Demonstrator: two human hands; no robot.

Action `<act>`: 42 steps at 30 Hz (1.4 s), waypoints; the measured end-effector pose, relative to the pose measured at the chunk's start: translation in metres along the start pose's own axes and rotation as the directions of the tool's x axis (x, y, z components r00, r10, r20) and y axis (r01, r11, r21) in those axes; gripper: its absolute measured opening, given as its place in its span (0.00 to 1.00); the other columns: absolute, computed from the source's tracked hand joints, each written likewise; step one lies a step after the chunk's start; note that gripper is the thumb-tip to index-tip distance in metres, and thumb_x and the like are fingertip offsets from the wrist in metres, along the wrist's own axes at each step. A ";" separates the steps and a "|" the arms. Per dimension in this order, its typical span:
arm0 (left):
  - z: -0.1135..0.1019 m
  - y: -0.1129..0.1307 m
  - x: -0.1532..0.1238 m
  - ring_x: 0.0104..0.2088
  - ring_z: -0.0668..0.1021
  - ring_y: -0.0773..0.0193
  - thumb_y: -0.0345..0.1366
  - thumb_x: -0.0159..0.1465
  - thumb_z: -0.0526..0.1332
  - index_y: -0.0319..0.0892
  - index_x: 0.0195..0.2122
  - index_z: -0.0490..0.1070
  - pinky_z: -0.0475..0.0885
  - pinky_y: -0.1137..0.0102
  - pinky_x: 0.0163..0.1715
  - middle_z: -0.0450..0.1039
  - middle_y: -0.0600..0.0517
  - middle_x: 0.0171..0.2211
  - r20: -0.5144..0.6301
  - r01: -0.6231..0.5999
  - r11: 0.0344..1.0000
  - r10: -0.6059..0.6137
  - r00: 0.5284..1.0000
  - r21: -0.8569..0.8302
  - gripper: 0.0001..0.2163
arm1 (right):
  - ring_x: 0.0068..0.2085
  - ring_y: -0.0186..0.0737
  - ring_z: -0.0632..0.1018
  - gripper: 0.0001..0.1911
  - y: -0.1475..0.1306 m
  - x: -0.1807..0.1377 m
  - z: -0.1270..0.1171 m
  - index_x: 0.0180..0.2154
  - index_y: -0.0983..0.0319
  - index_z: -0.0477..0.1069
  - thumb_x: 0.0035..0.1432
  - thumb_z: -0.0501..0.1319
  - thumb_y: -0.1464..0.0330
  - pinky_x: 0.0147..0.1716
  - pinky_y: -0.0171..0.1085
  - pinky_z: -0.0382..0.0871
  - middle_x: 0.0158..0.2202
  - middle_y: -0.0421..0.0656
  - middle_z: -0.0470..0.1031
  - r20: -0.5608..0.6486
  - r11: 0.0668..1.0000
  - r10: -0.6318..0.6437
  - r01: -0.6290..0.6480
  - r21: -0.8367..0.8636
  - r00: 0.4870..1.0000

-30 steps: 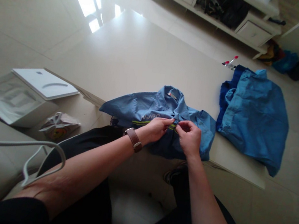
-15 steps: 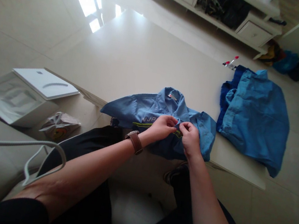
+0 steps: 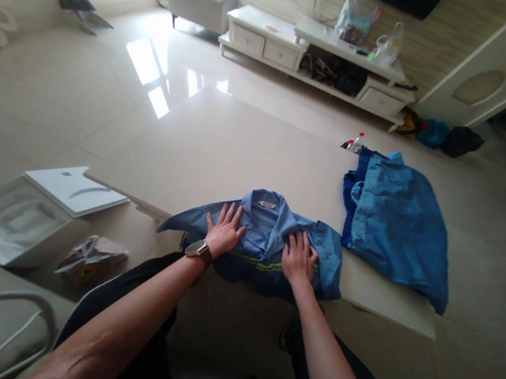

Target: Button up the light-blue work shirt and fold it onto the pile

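A blue work shirt [image 3: 257, 236] with a collar, a neck label and a yellow-green stripe lies at the near edge of the table [image 3: 261, 145], its lower part hanging over the edge. My left hand [image 3: 223, 231], with a brown-strapped watch at the wrist, lies flat with fingers spread on the shirt to the left of the collar. On the other side of the collar, my right hand [image 3: 299, 260] rests on the shirt front with its fingers stretched out. Neither hand pinches the cloth.
Folded blue garments [image 3: 398, 225] lie at the table's right end, with small red-capped bottles [image 3: 355, 143] behind them. An open white box [image 3: 40, 217] and a plastic bag [image 3: 91, 259] stand at the left. A white TV cabinet [image 3: 277, 53] runs along the far wall.
Both hands have let go of the shirt front near the collar and moved apart, now flat on the cloth. The view has tilted up, showing more of the room.
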State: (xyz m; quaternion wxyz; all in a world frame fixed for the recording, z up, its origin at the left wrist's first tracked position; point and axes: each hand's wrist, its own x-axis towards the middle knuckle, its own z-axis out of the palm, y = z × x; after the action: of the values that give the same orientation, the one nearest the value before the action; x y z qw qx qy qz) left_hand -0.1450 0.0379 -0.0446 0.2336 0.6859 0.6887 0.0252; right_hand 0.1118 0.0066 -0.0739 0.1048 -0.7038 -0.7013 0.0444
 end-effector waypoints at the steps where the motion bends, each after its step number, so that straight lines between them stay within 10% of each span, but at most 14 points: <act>1: -0.002 -0.004 0.010 0.77 0.39 0.48 0.53 0.73 0.41 0.49 0.77 0.38 0.38 0.29 0.68 0.32 0.51 0.78 -0.004 -0.007 1.000 0.007 1.000 0.005 0.33 | 0.73 0.50 0.57 0.25 -0.002 0.008 0.003 0.63 0.58 0.69 0.71 0.46 0.63 0.64 0.56 0.53 0.69 0.49 0.66 -0.008 1.000 -0.002 0.001 -0.014 1.000; 24: -0.110 -0.033 0.367 0.75 0.51 0.45 0.55 0.73 0.38 0.51 0.75 0.48 0.47 0.35 0.69 0.46 0.48 0.76 -0.241 -0.203 0.948 0.263 0.934 0.247 0.31 | 0.65 0.58 0.65 0.21 -0.044 0.381 0.040 0.56 0.57 0.71 0.67 0.49 0.61 0.61 0.64 0.59 0.63 0.51 0.71 -0.135 0.999 0.008 -0.001 0.048 0.991; 30: -0.118 -0.040 0.392 0.75 0.51 0.47 0.55 0.74 0.40 0.47 0.74 0.50 0.44 0.34 0.69 0.47 0.48 0.76 -0.265 -0.184 0.964 0.230 0.936 0.190 0.32 | 0.58 0.55 0.73 0.20 -0.042 0.425 0.047 0.54 0.63 0.71 0.67 0.48 0.65 0.59 0.57 0.64 0.56 0.54 0.75 -0.162 0.992 -0.055 0.073 0.104 0.985; 35: -0.122 -0.047 0.392 0.75 0.49 0.46 0.57 0.73 0.37 0.49 0.75 0.47 0.44 0.38 0.70 0.48 0.49 0.76 -0.220 -0.195 0.952 0.248 0.944 0.236 0.33 | 0.61 0.47 0.71 0.22 0.015 0.408 0.024 0.59 0.62 0.70 0.67 0.52 0.66 0.64 0.47 0.61 0.62 0.49 0.72 -0.035 0.955 -0.285 0.287 0.081 0.958; 42: -0.124 -0.054 0.393 0.75 0.49 0.46 0.53 0.76 0.38 0.45 0.75 0.46 0.43 0.38 0.70 0.44 0.48 0.77 -0.210 -0.198 0.943 0.258 0.943 0.266 0.31 | 0.66 0.55 0.63 0.25 0.096 0.400 0.004 0.64 0.63 0.67 0.70 0.51 0.62 0.65 0.60 0.54 0.68 0.53 0.65 -0.102 0.987 0.157 -0.160 -0.027 0.982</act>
State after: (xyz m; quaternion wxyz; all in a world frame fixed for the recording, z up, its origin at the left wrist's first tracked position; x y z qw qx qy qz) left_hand -0.2197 0.4460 -0.0658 0.0581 0.7765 0.6253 0.0517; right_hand 0.2098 0.4064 -0.0640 0.1234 -0.7605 -0.6375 0.0051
